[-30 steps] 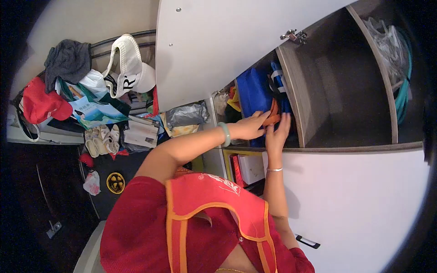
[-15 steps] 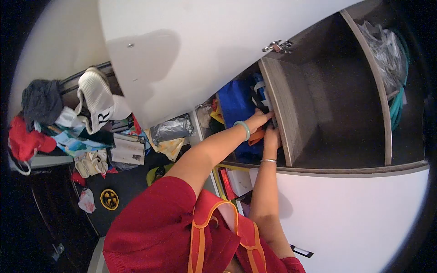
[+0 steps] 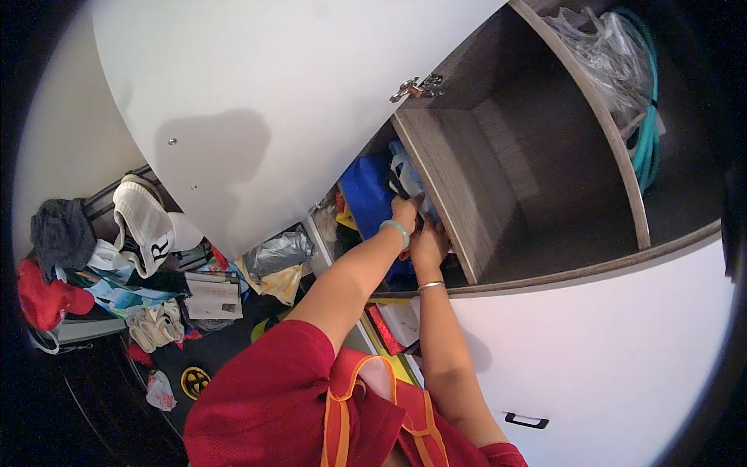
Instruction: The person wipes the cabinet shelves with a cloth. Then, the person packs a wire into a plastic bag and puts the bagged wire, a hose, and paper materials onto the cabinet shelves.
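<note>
My left hand point(image 3: 403, 212), with a pale green bangle on its wrist, reaches into the cabinet's lower compartment. Its fingers are curled around something mostly hidden among folded bags. Close beside it, my right hand point(image 3: 427, 247), wearing a silver bracelet, is closed at the same spot, and its fingertips are partly hidden. A blue bag point(image 3: 366, 194) lies beside my left hand. Beyond the fingers, a pale blue and white bundle point(image 3: 406, 173) is pressed against the wooden divider point(image 3: 440, 183). A bit of orange shows under my left wrist.
A white door point(image 3: 257, 70) stands open on a metal hinge point(image 3: 416, 88). In the upper compartment are clear plastic point(image 3: 603, 58) and a coiled green hose point(image 3: 647, 140). Caps, including a red cap point(image 3: 47, 296), and a white shoe point(image 3: 144, 222) sit at the left.
The view has shifted, so the cabinet appears further left. Both hands stay in the same compartment, close together; the pale bundle beyond them shows more.
</note>
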The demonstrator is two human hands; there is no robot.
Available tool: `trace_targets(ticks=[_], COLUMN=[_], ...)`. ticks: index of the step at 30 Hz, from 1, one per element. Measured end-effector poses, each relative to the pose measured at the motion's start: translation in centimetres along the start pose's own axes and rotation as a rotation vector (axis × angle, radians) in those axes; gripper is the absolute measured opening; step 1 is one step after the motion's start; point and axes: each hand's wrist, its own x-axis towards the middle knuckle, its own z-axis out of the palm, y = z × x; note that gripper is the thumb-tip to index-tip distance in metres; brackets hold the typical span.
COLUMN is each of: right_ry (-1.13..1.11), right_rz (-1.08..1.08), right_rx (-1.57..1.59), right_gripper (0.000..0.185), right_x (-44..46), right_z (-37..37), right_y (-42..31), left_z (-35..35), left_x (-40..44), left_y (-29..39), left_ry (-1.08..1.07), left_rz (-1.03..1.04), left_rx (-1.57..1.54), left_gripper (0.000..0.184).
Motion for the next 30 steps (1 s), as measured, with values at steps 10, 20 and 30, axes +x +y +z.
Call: trace_targets(ticks=[10, 20, 30], right_ry=[0.006, -0.049, -0.146], right_rz=[-0.273, -0.312, -0.156], right_rx=[0.008, 0.191, 0.386], right_gripper=[0.041, 0.042, 0.039], right_x=[-7.8, -8.8, -7.5], right_z=[-2.1, -3.0, -6.1], right_y=[-1.5, -1.5, -0.3], left_z=[-4.1, -4.8, -2.1], left_x=[-10.2, -12.0, -8.5], left_y=[5.6, 5.6, 3.3], left_ry=[0.012, -0.210, 0.054], left_rz=[0.023, -0.153, -0.172], left_rx=[0.214, 0.171, 0.352], left_gripper=[0.046, 0.052, 0.041])
